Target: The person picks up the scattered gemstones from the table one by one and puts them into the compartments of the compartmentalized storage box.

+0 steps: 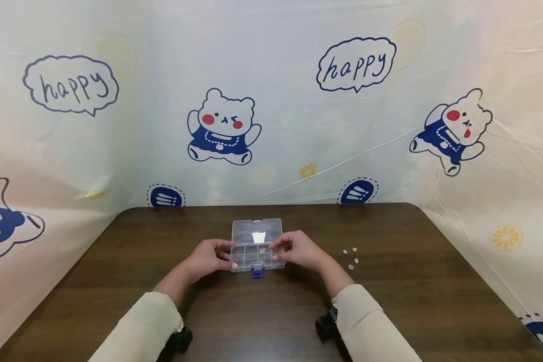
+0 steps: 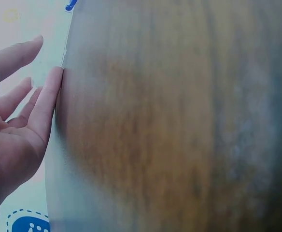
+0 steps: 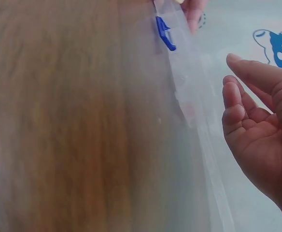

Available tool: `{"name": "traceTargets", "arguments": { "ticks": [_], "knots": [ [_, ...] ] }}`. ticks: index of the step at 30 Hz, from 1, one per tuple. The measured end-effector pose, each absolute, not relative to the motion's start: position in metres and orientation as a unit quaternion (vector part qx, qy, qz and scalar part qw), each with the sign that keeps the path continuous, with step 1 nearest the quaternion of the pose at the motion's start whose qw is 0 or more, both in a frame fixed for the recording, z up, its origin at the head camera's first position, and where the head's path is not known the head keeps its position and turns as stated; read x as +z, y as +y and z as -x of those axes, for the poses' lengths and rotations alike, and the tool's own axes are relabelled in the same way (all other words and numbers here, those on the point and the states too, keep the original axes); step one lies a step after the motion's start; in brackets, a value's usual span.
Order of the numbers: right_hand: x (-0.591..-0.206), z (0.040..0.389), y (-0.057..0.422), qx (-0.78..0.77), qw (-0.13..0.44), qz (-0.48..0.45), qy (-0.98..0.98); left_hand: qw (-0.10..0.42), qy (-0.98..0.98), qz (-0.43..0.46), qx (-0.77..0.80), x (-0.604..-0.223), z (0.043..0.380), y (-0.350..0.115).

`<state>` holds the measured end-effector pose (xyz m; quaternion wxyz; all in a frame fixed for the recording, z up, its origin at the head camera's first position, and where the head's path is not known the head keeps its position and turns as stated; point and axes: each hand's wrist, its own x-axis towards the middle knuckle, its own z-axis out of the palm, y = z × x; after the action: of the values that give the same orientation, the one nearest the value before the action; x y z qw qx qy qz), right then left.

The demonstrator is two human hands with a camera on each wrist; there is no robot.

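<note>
A clear plastic compartment box point(image 1: 251, 263) stands on the table with its lid point(image 1: 244, 231) raised and its blue latch point(image 1: 257, 271) facing me. My left hand point(image 1: 210, 259) holds the box's left side, thumb at the front corner and fingers farther back. Over the compartments on the right hovers my right hand point(image 1: 298, 249), fingers bent, thumb apart from them; I see nothing held there. A small pale pinkish piece point(image 1: 262, 250) lies in a back compartment near its fingertips. In the right wrist view, the curled fingers point(image 3: 233, 113) look bare.
Several small pale pieces point(image 1: 350, 267) lie on the brown wooden table point(image 1: 389, 301) to the right of my right hand. A printed cloth point(image 1: 289, 141) with bears hangs behind the table and along its sides.
</note>
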<state>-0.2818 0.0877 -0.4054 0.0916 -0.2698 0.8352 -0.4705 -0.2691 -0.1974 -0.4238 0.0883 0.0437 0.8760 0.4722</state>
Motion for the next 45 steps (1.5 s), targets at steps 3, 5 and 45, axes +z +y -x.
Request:
{"name": "traceTargets", "arguments": {
  "ticks": [3, 5, 45],
  "knots": [
    [-0.398, 0.277, 0.093, -0.481, 0.084, 0.264, 0.832, 0.088, 0.875, -0.042, 0.475, -0.424, 0.270, -0.197],
    [-0.396, 0.277, 0.098, -0.482, 0.075, 0.262, 0.833, 0.087, 0.875, -0.041, 0.474, -0.424, 0.271, -0.197],
    [-0.386, 0.264, 0.221, -0.481, 0.023, 0.184, 0.857, 0.081, 0.872, -0.047, 0.480, -0.424, 0.267, -0.197]
  ]
}}
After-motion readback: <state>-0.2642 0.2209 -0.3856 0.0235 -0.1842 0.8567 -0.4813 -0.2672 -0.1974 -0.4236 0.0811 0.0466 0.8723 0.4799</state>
